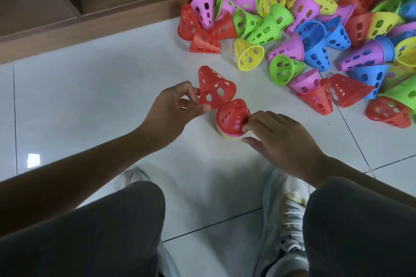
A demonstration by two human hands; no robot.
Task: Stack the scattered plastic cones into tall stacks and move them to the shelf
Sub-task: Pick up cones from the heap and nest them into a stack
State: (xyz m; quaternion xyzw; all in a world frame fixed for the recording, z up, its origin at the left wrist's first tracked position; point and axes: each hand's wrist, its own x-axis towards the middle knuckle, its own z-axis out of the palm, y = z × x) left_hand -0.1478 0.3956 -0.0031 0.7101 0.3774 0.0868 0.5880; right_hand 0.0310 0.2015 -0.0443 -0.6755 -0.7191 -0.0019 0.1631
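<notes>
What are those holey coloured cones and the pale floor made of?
The red perforated cone in the left hand looks like thin moulded plastic: semi-glossy, slightly translucent, with neat punched-looking holes. The white floor appears to be glazed tile: shiny reflections, dark grout lines.

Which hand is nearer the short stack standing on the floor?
Right. The right hand touches the stack at its right side. The left hand sits up-left of it, pinching a loose red cone by the rim.
</notes>
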